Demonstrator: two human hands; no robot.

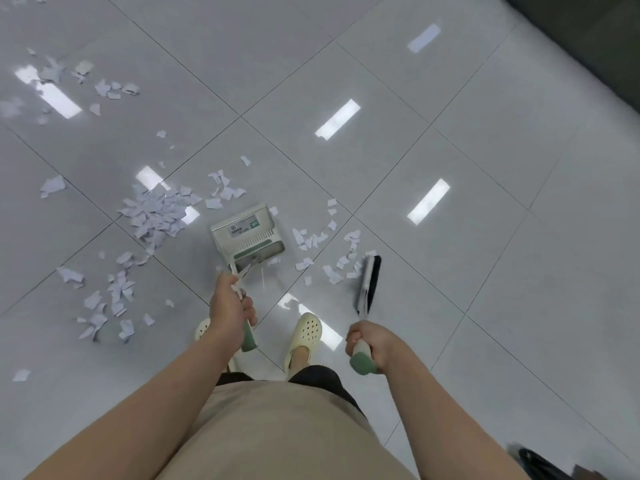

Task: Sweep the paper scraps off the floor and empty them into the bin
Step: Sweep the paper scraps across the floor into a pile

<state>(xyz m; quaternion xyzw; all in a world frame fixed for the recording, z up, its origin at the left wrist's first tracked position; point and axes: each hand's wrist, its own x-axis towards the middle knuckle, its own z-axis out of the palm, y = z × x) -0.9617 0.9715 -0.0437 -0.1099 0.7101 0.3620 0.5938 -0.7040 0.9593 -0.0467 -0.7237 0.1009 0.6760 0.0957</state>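
White paper scraps lie over the grey tiled floor: a dense heap [156,213] left of the dustpan, a loose patch [104,299] at lower left, more at the far left [104,88], and a scatter [325,244] between the dustpan and the broom. The white-and-green dustpan [247,233] stands on the floor in front of my feet. My left hand [230,303] grips its long handle. My right hand [369,341] grips the green-ended broom handle. The black broom head [370,284] rests on the floor just right of the scatter. No bin is clearly in view.
A dark piece of furniture [588,36] fills the top right corner. A dark object [540,462] shows at the bottom right edge. My feet in pale yellow clogs [304,337] stand behind the dustpan. Bare tiles stretch to the right and ahead.
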